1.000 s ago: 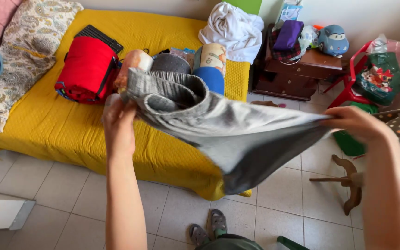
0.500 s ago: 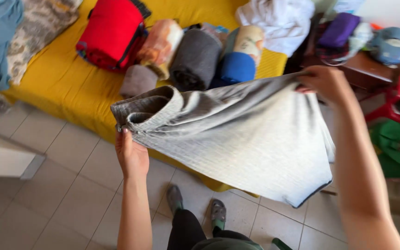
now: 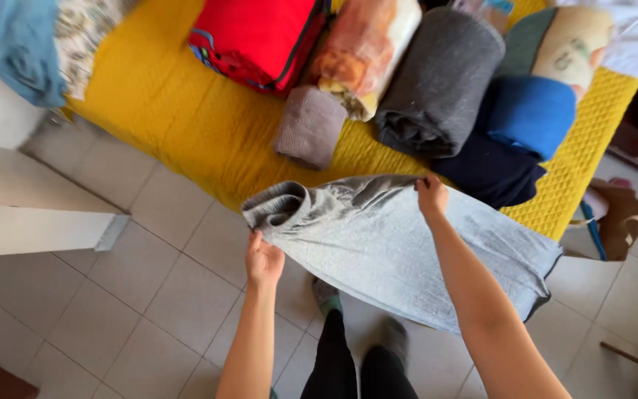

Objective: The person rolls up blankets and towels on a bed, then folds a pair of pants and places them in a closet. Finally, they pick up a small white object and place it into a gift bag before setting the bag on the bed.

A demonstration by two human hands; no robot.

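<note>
the left hand (image 3: 263, 260) and the right hand (image 3: 431, 195) hold a grey cloth (image 3: 400, 244) spread in the air over the tiled floor (image 3: 164, 295), just in front of the yellow bed (image 3: 208, 125). the left fingers are closed around the bunched, thick hem at the cloth's left corner; the right fingers pinch the top edge further along, thumb and fingertips shut on the fabric. the rest of the cloth hangs down and away to the right of the right hand, its far corner sagging.

to handle it well at this point, it seems best to keep both grips firm, level the two held points, and pull the edge between them taut so the loose right part does not drag or twist.

the cloth is a soft, light grey knit with a fine ribbed or waffle texture, a darker trim along the lower edge, and a rolled, gathered band at the left corner.

on the bed, behind the cloth, lie a small grey roll (image 3: 310, 125), a dark grey roll (image 3: 437, 81), a blue roll (image 3: 529, 114), a peach-patterned roll (image 3: 367, 48) and a red bag (image 3: 260, 37).
</note>
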